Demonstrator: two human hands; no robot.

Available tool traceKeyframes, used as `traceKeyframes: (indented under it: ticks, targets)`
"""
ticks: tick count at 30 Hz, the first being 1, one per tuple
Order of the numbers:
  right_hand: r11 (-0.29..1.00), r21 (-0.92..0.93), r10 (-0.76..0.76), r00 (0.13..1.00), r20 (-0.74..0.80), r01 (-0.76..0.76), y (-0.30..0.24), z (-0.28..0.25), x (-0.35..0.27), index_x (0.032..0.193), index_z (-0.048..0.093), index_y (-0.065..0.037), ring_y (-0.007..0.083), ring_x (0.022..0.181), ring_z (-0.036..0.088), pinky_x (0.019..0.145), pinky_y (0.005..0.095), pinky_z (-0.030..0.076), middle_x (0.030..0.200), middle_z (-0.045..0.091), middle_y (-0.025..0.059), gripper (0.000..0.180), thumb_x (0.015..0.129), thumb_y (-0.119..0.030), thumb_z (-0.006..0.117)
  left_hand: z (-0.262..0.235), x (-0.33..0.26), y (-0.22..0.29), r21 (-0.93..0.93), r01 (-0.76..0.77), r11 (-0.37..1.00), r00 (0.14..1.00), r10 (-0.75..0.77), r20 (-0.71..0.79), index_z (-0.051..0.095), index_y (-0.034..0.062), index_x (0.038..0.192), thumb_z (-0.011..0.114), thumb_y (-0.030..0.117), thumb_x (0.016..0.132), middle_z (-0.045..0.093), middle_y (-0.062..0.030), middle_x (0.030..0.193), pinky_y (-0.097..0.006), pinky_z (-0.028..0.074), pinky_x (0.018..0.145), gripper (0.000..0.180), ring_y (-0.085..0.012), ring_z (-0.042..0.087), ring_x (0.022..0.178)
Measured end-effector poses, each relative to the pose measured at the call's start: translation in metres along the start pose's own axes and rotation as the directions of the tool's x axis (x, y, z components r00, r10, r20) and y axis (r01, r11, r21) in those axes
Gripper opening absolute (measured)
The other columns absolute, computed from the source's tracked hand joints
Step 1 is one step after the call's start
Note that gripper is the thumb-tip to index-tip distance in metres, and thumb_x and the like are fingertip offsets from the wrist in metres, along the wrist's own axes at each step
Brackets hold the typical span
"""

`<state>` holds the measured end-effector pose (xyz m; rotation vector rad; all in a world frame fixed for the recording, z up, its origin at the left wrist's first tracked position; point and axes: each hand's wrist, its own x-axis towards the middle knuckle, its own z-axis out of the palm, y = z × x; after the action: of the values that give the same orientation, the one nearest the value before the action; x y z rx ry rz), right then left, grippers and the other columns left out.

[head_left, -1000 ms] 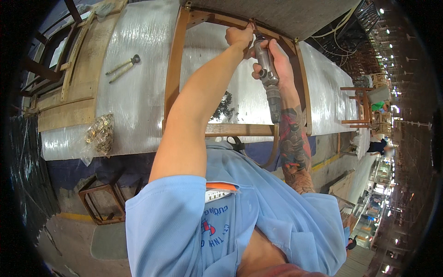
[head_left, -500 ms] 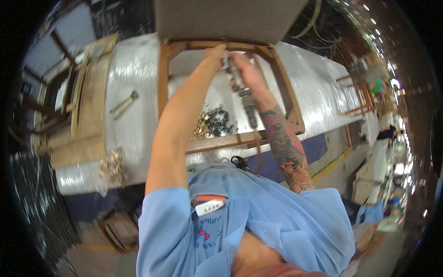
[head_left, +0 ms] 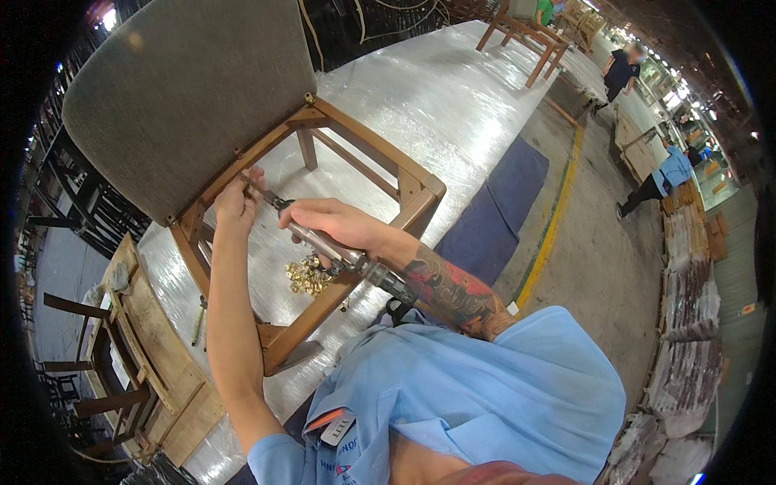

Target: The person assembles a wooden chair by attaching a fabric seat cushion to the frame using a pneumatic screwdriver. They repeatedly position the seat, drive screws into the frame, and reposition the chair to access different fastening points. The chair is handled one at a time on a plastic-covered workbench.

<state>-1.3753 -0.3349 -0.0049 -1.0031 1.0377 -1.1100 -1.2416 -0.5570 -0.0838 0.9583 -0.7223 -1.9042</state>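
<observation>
The left hand (head_left: 237, 202) pinches the wooden chair frame (head_left: 356, 166) at its rail, just under the grey seat (head_left: 186, 89). Right of it, the right hand (head_left: 335, 226) is wrapped around a power screwdriver (head_left: 339, 255), its tip at that rail. Brass screws (head_left: 305, 275) lie on the desk (head_left: 453, 97) inside the frame.

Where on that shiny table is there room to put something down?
Most bare room is on the silvery table beyond the chair frame, toward the far wooden frame. It is crowded inside the chair frame, near the hands, tool and brass fittings.
</observation>
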Motion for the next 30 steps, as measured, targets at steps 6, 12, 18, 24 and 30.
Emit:
traceKeyframes:
  ticks: [6,12,18,24,30]
  targets:
    - [1.0,-0.005,0.013,1.0,-0.016,-0.013,0.013,-0.006,-0.016,0.115,0.061,-0.009,0.0076,0.049,0.058,0.042,0.0185,0.044,0.086,0.058,0.0018,0.036,0.103,-0.039,0.045,-0.004,0.008,-0.003,-0.053,0.059,0.997,0.99,-0.051,0.13,0.053,-0.0092,0.115,0.056,0.016,0.099,0.065,-0.017,0.108,-0.034,0.056,0.087,0.029,-0.0237,0.064,0.1]
    - [0.999,-0.038,0.003,1.0,0.022,-0.003,0.014,-0.001,-0.009,0.116,0.061,-0.007,0.0073,0.05,0.058,0.044,0.0188,0.046,0.082,0.054,-0.0004,0.038,0.103,-0.038,0.045,0.0,0.004,0.003,-0.079,0.123,0.989,0.976,-0.106,0.192,0.053,-0.0058,0.115,0.054,0.02,0.101,0.065,-0.0142,0.106,-0.034,0.056,0.082,0.029,-0.0232,0.065,0.097]
    - [1.0,-0.028,-0.002,1.0,0.016,0.003,0.012,-0.006,-0.012,0.115,0.061,-0.007,0.0076,0.049,0.058,0.043,0.0196,0.043,0.078,0.056,0.0001,0.035,0.104,-0.035,0.043,-0.002,0.004,0.007,-0.024,0.116,0.993,0.972,-0.109,0.208,0.06,-0.0019,0.105,0.057,0.022,0.099,0.065,-0.0095,0.097,-0.032,0.054,0.077,0.025,-0.0194,0.064,0.087]
    - [0.999,-0.022,-0.035,0.998,0.046,0.036,0.012,-0.006,-0.013,0.113,0.062,-0.007,0.0079,0.054,0.057,0.046,0.0214,0.047,0.087,0.055,0.0021,0.035,0.103,-0.037,0.045,-0.007,0.003,0.008,0.037,0.083,0.996,0.967,-0.089,0.238,0.06,-0.0001,0.104,0.058,0.026,0.099,0.066,-0.0088,0.095,-0.031,0.053,0.076,0.027,-0.0188,0.063,0.087]
    - [0.994,-0.048,-0.103,0.995,-0.009,0.103,0.012,-0.004,-0.016,0.108,0.064,-0.007,0.0078,0.086,0.051,0.078,0.0248,0.043,0.088,0.054,-0.0012,0.034,0.103,-0.035,0.046,0.01,-0.019,0.012,-0.055,0.127,0.99,0.957,-0.108,0.268,0.057,-0.0047,0.11,0.053,0.021,0.101,0.064,-0.0139,0.104,-0.033,0.054,0.08,0.028,-0.0227,0.063,0.092]
